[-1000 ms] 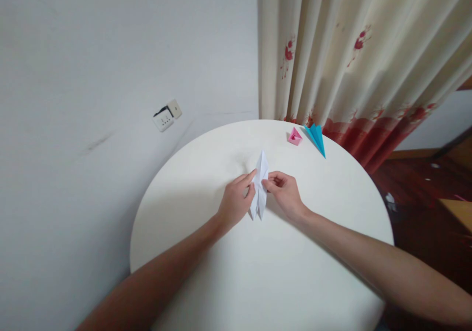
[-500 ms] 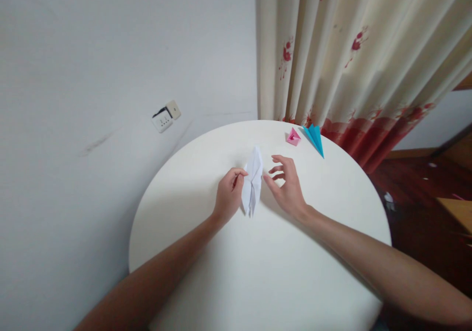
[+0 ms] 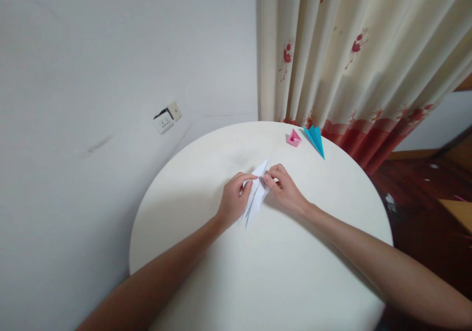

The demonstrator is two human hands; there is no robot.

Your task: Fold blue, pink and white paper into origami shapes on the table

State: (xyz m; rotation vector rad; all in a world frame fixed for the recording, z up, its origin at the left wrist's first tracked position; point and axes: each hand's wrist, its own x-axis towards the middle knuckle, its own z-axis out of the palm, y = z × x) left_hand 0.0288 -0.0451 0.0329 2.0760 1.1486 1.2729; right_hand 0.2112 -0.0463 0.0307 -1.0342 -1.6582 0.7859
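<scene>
Fingers of my left hand (image 3: 234, 199) curl closed around the left edge of the folded white paper (image 3: 255, 196), and my right hand (image 3: 284, 189) pinches its upper right edge near the tip. I see the paper lying tilted near the middle of the round white bench (image 3: 280, 272). Well apart, by the curtain (image 3: 354, 60), sit a pink paper piece (image 3: 294, 138) and a blue paper plane (image 3: 315, 139).

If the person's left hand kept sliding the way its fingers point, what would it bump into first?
The left hand points up and right, so it would meet the folded white paper model it already pinches, then probably the right hand just beyond.
</scene>
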